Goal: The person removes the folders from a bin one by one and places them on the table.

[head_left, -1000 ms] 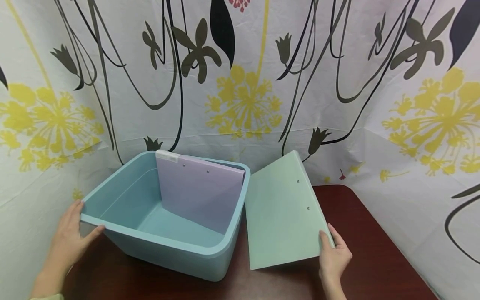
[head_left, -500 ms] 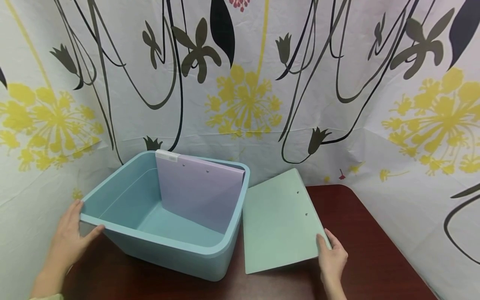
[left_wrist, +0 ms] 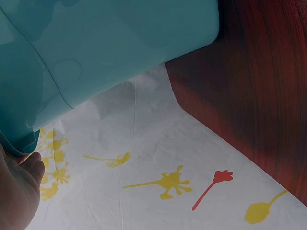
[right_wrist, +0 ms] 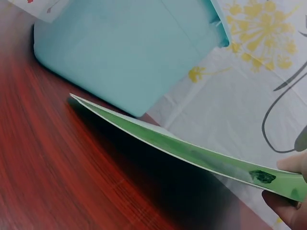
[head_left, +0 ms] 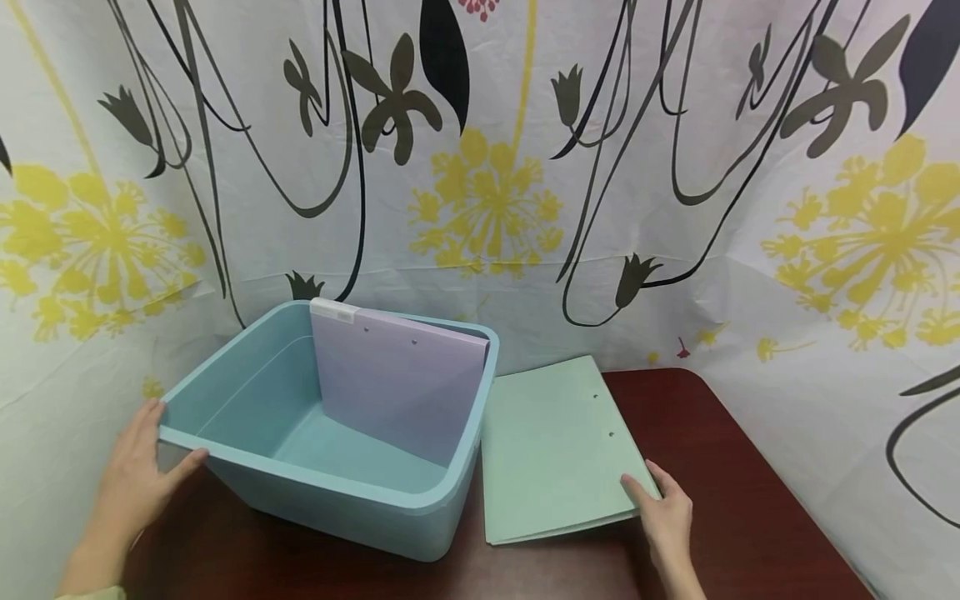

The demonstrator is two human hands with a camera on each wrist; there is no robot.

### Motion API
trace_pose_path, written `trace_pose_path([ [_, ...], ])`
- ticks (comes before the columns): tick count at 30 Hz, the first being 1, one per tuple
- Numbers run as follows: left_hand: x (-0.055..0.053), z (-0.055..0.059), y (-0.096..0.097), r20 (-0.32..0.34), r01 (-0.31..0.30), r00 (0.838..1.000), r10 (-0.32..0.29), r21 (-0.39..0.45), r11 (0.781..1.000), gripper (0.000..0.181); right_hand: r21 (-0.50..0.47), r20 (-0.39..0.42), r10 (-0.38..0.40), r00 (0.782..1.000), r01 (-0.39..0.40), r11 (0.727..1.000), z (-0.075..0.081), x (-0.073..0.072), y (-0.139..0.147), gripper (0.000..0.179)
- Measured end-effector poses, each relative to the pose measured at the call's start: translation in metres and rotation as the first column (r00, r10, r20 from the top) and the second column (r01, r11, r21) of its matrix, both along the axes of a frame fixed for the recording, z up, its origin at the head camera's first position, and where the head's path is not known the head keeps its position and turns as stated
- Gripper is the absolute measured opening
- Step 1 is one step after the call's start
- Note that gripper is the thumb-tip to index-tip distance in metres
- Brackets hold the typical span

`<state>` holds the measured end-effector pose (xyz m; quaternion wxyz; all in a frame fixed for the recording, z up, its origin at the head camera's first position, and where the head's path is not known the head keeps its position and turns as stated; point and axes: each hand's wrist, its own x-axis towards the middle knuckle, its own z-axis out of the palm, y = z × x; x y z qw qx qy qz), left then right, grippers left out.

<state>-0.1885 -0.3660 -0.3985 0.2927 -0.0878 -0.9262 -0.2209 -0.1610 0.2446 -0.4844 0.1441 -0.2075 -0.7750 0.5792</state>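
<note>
At the front left corner of a light blue plastic bin (head_left: pixel 300 476), my left hand (head_left: pixel 135 479) grips the rim, its thumb along the front edge. The left wrist view shows those fingers (left_wrist: pixel 34 168) just under the rim. My right hand (head_left: pixel 667 518) pinches a pale green file folder (head_left: pixel 555 450) by its lower right corner, thumb on the cover. The folder lies low beside the bin, its near edge slightly parted. From the right wrist, its two covers (right_wrist: pixel 158 143) show end-on over the table, above a dark shadow. The folder's underside is hidden.
A lilac file folder (head_left: pixel 397 375) with a white spine label leans upright inside the bin against its back wall. The dark red wooden table (head_left: pixel 720 483) runs on to the right. A floral white cloth (head_left: pixel 495 83) hangs close behind and at both sides.
The green folder has come down from a raised tilt to lie lower and flatter, moving slightly left with my right hand. My left hand and the bin stay put.
</note>
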Motion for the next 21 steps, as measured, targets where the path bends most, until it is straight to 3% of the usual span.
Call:
trace_pose_path([
  [8, -0.001, 0.001, 0.0, 0.016, -0.009, 1.0, 0.009, 0.0, 1.0, 0.082, 0.16, 0.028, 0.036, 0.999, -0.04, 0.986, -0.01, -0.002, 0.011, 0.057],
  [21, -0.001, 0.001, 0.001, 0.013, -0.008, 1.0, 0.008, 0.0, 1.0, 0.082, 0.262, 0.061, 0.047, 0.997, -0.061, 0.963, -0.018, -0.003, 0.019, 0.049],
])
